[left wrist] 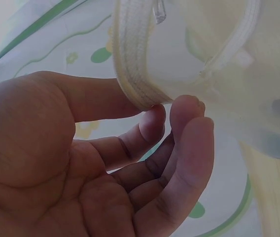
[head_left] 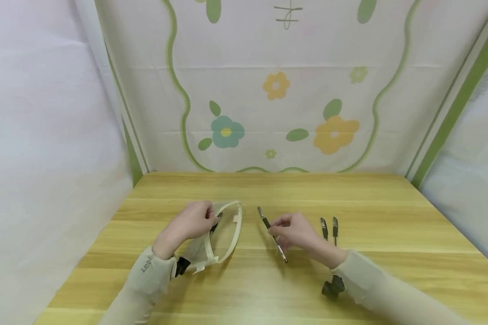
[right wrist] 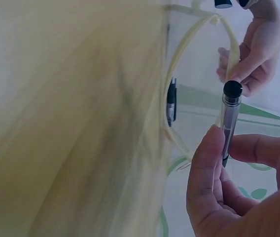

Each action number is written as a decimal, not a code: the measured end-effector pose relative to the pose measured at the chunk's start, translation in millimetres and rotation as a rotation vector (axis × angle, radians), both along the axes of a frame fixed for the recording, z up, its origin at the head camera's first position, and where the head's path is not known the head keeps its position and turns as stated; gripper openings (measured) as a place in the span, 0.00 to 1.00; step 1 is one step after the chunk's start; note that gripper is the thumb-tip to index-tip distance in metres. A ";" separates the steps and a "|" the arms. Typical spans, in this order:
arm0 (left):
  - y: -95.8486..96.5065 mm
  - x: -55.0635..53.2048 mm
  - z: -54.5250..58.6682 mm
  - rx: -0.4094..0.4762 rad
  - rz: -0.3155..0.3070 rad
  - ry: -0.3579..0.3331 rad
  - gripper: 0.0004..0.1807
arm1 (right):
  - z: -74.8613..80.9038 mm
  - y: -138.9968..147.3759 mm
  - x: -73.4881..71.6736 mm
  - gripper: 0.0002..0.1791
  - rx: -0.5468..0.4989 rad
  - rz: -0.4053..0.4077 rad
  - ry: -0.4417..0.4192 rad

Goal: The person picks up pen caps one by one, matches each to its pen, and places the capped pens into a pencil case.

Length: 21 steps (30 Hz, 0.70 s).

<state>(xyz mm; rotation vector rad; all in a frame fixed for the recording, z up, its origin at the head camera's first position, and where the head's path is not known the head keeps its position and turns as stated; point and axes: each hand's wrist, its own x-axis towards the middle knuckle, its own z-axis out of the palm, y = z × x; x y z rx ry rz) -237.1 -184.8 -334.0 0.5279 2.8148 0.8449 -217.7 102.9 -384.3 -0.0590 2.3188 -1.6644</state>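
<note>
My left hand (head_left: pixel 192 221) pinches the zippered edge of a translucent cream pencil pouch (head_left: pixel 236 234), thumb and fingertips on its rim (left wrist: pixel 135 84). The pouch's mouth gapes toward the right, and a black pen (head_left: pixel 216 223) shows inside it. To the right of the pouch, my right hand (head_left: pixel 296 232) holds a clear-barrelled pen (head_left: pixel 265 220) with a black grip between thumb and fingers, apart from the pouch. In the right wrist view, the held pen's black end (right wrist: pixel 232 90) points up, and the pen in the pouch (right wrist: pixel 172 101) appears beyond.
Two more black pens, one left (head_left: pixel 324 228) and one right (head_left: pixel 335 227), lie side by side on the wooden table (head_left: pixel 268 298), partly hidden by my right forearm. A flower-printed cloth (head_left: pixel 248 90) hangs behind the table's far edge.
</note>
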 end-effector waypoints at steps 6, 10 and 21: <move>1.5 -0.6 0.7 0.009 -0.013 0.003 0.16 | 10.4 -12.6 -2.5 0.11 -0.064 -0.030 0.037; 1.5 -2.3 -0.5 0.020 -0.019 0.001 0.17 | 17.7 -17.4 -3.6 0.07 -0.046 -0.055 0.139; 2.6 -6.3 -4.5 0.002 -0.025 -0.003 0.14 | 20.1 -31.4 3.0 0.06 -0.184 -0.199 0.179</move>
